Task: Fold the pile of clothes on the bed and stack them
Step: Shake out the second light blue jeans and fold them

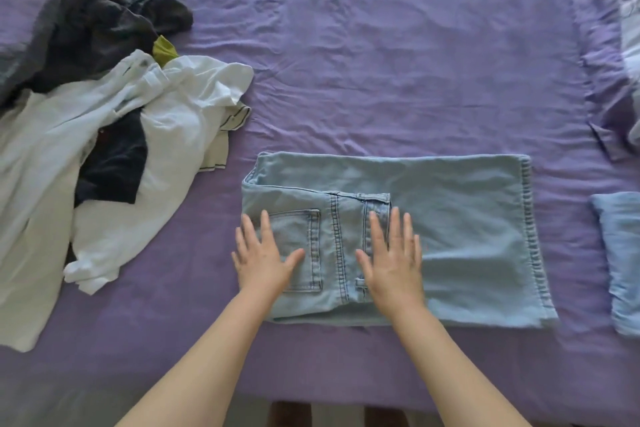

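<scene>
One pair of light-blue denim jeans (398, 236) lies folded on the bed (381, 62) near its front edge, a broad rectangle with the stitched hem toward the right edge and the waistband part laid on top at the left, one back pocket with doubled seams facing up. Two hands press flat on it, fingers straight and slightly spread: the left hand (265, 256) rests beside the pocket at the left end of the fold, the right hand (393, 260) on the belt-loop seams, the two a little apart. A second folded piece of blue denim (620, 260) lies just beside the jeans toward the right edge, cut off by the frame, so what garment it is cannot be told. Toward the left edge sits one loose pile of clothes (104, 132): crumpled white cotton pieces in front, a dark navy garment tucked among them, grey and charcoal pieces heaped behind, and a small yellow-green scrap peeking between. The purple sheet is thin and finely wrinkled.
</scene>
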Tool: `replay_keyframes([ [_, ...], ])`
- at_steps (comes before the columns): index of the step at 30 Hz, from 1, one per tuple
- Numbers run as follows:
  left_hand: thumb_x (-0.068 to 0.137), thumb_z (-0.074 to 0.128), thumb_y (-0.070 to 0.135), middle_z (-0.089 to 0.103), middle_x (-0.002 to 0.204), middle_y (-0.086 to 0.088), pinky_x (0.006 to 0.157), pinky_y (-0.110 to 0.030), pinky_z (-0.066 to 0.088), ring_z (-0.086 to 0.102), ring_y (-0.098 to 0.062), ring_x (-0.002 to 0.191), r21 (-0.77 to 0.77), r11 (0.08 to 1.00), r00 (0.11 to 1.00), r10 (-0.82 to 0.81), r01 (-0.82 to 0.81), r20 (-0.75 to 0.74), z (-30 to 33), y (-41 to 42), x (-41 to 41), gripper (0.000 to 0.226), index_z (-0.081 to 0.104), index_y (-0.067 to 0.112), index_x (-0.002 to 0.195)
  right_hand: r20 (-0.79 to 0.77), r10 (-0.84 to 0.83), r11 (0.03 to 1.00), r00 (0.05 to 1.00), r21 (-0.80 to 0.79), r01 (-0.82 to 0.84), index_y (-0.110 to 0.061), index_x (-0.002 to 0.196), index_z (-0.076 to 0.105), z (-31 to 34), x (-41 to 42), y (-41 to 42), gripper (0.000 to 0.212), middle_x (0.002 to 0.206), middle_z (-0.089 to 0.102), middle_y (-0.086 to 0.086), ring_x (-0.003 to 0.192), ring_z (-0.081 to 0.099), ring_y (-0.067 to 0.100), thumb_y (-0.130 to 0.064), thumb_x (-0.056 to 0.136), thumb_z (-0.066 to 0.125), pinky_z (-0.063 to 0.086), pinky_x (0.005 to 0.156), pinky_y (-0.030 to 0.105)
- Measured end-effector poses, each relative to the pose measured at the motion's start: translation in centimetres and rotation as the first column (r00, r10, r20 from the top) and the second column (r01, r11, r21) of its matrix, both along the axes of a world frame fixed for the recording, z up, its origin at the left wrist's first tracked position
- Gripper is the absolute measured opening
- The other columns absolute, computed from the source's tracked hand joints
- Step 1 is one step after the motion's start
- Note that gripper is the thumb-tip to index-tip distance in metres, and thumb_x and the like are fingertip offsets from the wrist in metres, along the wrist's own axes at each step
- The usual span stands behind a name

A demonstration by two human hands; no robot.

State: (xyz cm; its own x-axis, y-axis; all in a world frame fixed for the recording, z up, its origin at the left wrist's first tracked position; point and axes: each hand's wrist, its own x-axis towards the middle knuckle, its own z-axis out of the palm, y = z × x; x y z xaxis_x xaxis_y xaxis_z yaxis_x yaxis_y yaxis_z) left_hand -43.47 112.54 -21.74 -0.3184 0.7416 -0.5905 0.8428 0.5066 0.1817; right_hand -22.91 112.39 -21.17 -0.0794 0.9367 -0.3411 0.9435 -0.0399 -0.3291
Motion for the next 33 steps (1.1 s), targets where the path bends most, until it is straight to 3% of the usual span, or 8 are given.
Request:
replay_keyframes([
  [5,0.073,0.066,0.065,-0.017,0.158,-0.009,0.111,-0.049,0.026,0.004,-0.033,0.145,-0.037,0.994,0.992,0.102,-0.099,0.070,-0.9,0.5,-1.2,0.115,-0.013,0.031,0.150,0.170,0.265,0.948,0.949,-0.224,-0.225,-0.042,0.138,-0.029,-3.8,-0.2,0.4,0.066,0.134,-0.055,-0.002,0.135,-0.037,0.029,-0.066,0.091,0.009,-0.012,0.113,0.056],
  [11,0.074,0.078,0.041,0.017,0.155,-0.009,0.111,-0.039,0.027,0.024,-0.028,0.140,0.109,0.955,0.933,0.240,-0.276,0.267,-1.0,0.0,-3.1,0.115,-0.006,0.029,0.151,0.283,0.233,0.948,0.930,-0.278,-0.153,-0.042,0.146,-0.015,-3.2,-2.0,0.6,0.065,0.147,-0.038,0.001,0.142,-0.020,0.038,-0.063,0.094,0.018,-0.007,0.111,0.060],
  [15,0.076,0.080,0.025,0.038,0.146,-0.003,0.106,-0.034,0.039,0.043,-0.020,0.132,-0.103,0.817,0.627,0.509,-0.567,0.590,1.2,0.0,-4.6,0.103,0.010,0.022,0.152,0.221,0.087,0.965,0.971,-0.260,-0.027,-0.032,0.151,0.004,0.4,-5.0,0.7,0.066,0.158,-0.015,0.007,0.142,-0.022,0.037,-0.059,0.095,0.027,-0.007,0.113,0.057],
  [19,0.087,0.068,0.017,0.069,0.114,-0.008,0.076,-0.030,0.057,0.069,-0.021,0.097,-0.259,0.768,0.296,0.500,-0.586,0.814,4.9,-0.1,-3.4,0.039,0.057,0.011,0.123,-0.315,-0.062,0.989,0.947,-0.145,0.017,-0.033,0.149,0.016,4.7,-8.3,0.2,0.064,0.159,0.010,-0.003,0.147,-0.006,0.022,-0.050,0.094,0.043,0.003,0.117,0.040],
  [21,0.093,0.055,0.035,0.066,0.121,-0.006,0.091,-0.035,0.053,0.064,-0.021,0.110,-0.346,0.776,0.120,0.471,-0.527,0.874,7.0,-0.1,-2.1,0.038,0.057,0.016,0.127,-0.598,-0.123,0.989,0.792,-0.139,0.049,-0.039,0.146,0.016,7.2,-9.2,-0.2,0.064,0.158,0.016,-0.006,0.146,0.005,0.010,-0.043,0.093,0.052,0.010,0.118,0.028],
  [24,0.089,0.033,0.065,0.058,0.134,0.002,0.109,-0.036,0.036,0.053,-0.015,0.125,-0.449,0.802,-0.070,0.461,-0.395,0.885,10.0,0.3,0.1,0.065,0.048,0.025,0.138,-0.618,-0.034,0.998,0.785,0.014,0.054,-0.047,0.142,0.014,10.2,-8.6,-0.5,0.066,0.157,0.017,-0.010,0.142,0.012,0.000,-0.038,0.091,0.056,0.010,0.112,0.013],
  [29,0.075,0.015,0.082,0.070,0.094,0.004,0.075,-0.029,0.051,0.062,-0.010,0.078,-0.379,0.903,-0.055,0.376,-0.204,0.925,13.6,1.9,6.4,0.073,0.054,0.047,0.127,-0.546,-0.095,0.973,0.833,0.127,0.194,-0.054,0.138,0.010,13.4,-2.6,-0.1,0.084,0.154,0.022,-0.017,0.137,0.019,-0.008,-0.005,0.087,0.054,0.015,0.102,-0.001],
  [33,0.078,0.011,0.081,0.066,0.119,-0.004,0.100,-0.042,0.047,0.058,-0.012,0.117,-0.350,0.930,0.003,0.353,-0.115,0.936,14.6,3.1,13.3,0.069,0.043,0.053,0.132,-0.477,-0.183,0.925,0.859,0.213,0.316,-0.051,0.140,0.019,14.7,5.2,0.8,0.088,0.136,0.041,-0.022,0.114,0.037,-0.015,0.009,0.083,0.048,0.027,0.087,-0.006],
])
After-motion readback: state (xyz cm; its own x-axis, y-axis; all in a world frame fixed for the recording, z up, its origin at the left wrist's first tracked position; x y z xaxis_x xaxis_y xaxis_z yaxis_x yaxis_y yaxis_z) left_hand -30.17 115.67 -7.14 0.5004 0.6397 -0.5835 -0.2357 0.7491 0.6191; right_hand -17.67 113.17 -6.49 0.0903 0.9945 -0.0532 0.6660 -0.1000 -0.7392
